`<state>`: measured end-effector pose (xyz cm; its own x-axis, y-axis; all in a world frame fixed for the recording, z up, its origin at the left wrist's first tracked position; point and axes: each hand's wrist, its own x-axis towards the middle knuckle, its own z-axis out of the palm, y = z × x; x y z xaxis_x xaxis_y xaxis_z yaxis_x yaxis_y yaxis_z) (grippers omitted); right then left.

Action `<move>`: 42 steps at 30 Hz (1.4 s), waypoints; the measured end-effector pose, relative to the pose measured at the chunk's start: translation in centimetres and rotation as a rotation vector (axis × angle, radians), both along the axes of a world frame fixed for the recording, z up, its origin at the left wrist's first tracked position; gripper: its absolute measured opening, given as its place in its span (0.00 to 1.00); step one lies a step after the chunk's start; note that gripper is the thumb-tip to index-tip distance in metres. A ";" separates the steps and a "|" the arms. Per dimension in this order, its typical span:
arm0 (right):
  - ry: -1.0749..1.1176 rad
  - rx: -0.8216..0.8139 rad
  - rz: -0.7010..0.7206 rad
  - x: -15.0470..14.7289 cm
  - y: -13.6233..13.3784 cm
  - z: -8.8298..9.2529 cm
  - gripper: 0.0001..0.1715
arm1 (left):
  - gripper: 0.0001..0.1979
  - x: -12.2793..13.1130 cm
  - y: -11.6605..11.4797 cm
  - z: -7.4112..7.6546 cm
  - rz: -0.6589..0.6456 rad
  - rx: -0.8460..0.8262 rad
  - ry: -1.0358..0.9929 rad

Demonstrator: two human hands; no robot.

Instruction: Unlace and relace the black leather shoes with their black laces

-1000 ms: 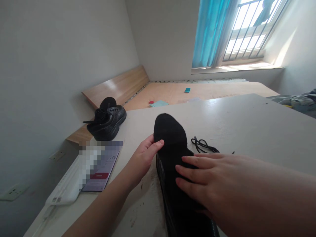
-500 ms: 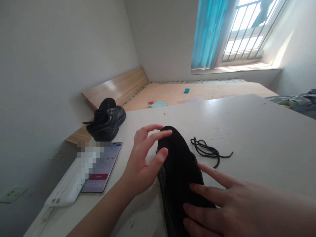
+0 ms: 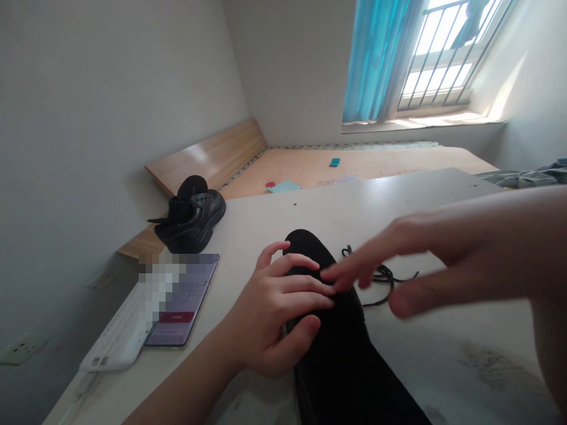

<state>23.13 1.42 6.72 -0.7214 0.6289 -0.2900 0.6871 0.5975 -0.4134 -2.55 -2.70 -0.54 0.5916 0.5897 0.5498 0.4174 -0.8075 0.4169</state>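
A black shoe (image 3: 303, 392) lies lengthwise on the white table, its near end running out of the bottom of the view. A matt black, insole-shaped surface (image 3: 305, 242) covers its top; I cannot tell how it is attached. My left hand (image 3: 279, 307) rests across it with fingers spread, holding nothing. From the right, my right hand (image 3: 416, 260) reaches over, open and slightly blurred, its fingertips close to my left fingertips above the shoe. A loose black shoelace (image 3: 384, 274) is partly hidden under my right hand.
At the table's left edge stands another black shoe (image 3: 190, 218) with its insole sticking up. Nearer are a phone (image 3: 181, 307) and a white object, perhaps a power bank (image 3: 119, 336). Beyond the white table (image 3: 376, 200) is a wooden bed board (image 3: 398, 159) with small items on it.
My right hand has lifted off the shoe's near side and moved forward, over the lace. My left hand has shifted right, fingers now lying further across the black surface.
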 end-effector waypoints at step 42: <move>0.351 0.467 -0.046 -5.6 -3.7 -5.3 0.16 | 0.09 -0.2 0.3 -0.4 0.445 -0.183 -0.386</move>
